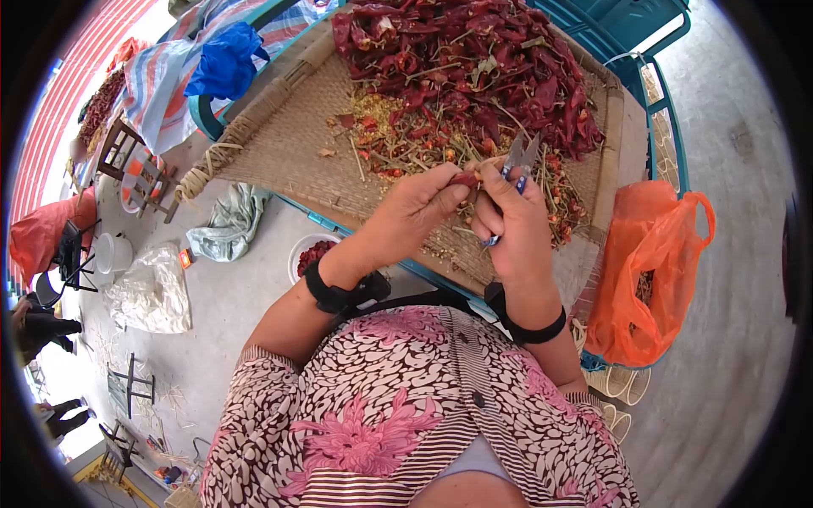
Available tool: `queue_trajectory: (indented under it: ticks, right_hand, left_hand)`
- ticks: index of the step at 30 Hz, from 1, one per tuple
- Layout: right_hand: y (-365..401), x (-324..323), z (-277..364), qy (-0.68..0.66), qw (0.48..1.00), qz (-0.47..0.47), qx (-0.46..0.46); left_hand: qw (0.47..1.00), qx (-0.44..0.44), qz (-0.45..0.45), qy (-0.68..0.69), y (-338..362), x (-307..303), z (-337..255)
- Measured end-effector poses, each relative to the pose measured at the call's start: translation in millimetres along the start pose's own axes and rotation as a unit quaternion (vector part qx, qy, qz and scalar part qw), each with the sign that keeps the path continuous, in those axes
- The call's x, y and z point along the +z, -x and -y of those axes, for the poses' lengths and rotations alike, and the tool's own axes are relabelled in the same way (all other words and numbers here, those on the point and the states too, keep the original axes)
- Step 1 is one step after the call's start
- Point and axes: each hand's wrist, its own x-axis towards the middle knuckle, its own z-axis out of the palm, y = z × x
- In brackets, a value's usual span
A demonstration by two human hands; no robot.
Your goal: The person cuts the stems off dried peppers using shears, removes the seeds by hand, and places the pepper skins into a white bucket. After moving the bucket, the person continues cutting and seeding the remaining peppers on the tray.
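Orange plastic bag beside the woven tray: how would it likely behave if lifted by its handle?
The orange bag would probably sag and change shape, since its thin walls are creased and loose. It may be light for its size, though the contents glimpsed through a gap could add some weight.

Found peppers heaped on the tray's far part, a bag to its right, a bowl near its near edge, a cloth left of the bowl.

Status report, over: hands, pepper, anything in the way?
Left hand pinching red pepper. Right hand gripping scissors, blades apart. Pepper pile just beyond; no obstruction seen at the hands.
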Motion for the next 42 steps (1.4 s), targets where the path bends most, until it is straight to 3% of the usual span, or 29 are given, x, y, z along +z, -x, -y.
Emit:
queue_trajectory:
  ticks: [5,8,9,10,12,14,15,17,18,21,24,26,31,34,37,40,42]
  right_hand:
    - [-7,-20,-1,-0.179,0.971,0.083,0.135]
    - [-16,-29,-1,-0.432,0.847,0.115,0.286]
    - [-13,-29,3,-0.341,0.911,0.088,0.212]
    - [-8,-28,9,-0.244,0.959,0.060,0.134]
    - [-3,-34,20,-0.023,0.999,-0.014,-0.018]
    - [-1,-53,37,0.212,0.960,-0.100,-0.156]
    - [-2,-65,43,0.346,0.922,-0.095,-0.145]
    - [-4,-87,49,0.591,0.794,-0.078,-0.117]
    - [-3,-85,52,0.640,0.758,-0.095,-0.084]
    - [-12,-74,67,0.694,0.703,-0.128,-0.084]
    - [-44,-65,67,0.658,0.723,-0.150,-0.149]
    - [-86,-84,56,0.695,0.691,-0.103,-0.168]
    - [-150,-75,29,0.740,0.665,-0.081,-0.060]
    - [-166,-72,13,0.753,0.631,-0.086,-0.165]
    - [-173,-69,9,0.793,0.592,-0.062,-0.129]
    - [-162,-58,28,0.775,0.629,-0.043,-0.043]
    - [-153,-56,37,0.761,0.637,-0.072,-0.101]
  left_hand:
    - [0.999,-0.012,0.039,-0.005,1,-9,-12]
    - [0.994,-0.001,0.111,-0.005,6,-11,-4]
    - [0.990,0.008,0.143,-0.007,6,-12,-2]
    - [0.988,-0.043,0.144,-0.020,7,-13,-2]
    - [0.979,-0.140,0.143,-0.045,9,-12,-6]
    - [0.990,-0.105,0.098,-0.004,9,-7,0]
    - [0.993,-0.089,0.076,0.016,9,-6,4]
    - [0.997,-0.074,0.010,0.012,5,-3,12]
    - [0.998,-0.066,-0.022,0.009,2,-2,15]
    - [0.996,-0.030,-0.055,-0.071,-6,1,23]
    - [0.982,-0.151,-0.108,-0.018,-9,3,33]
    - [0.980,-0.136,-0.127,-0.063,-8,6,47]
    - [0.983,-0.106,-0.119,-0.091,-3,8,47]
    - [0.984,-0.096,-0.122,-0.092,-4,6,52]
    - [0.984,-0.091,-0.114,-0.100,-3,7,57]
    - [0.985,-0.110,-0.114,-0.066,-2,5,56]
    - [0.985,-0.109,-0.122,-0.055,-2,5,50]
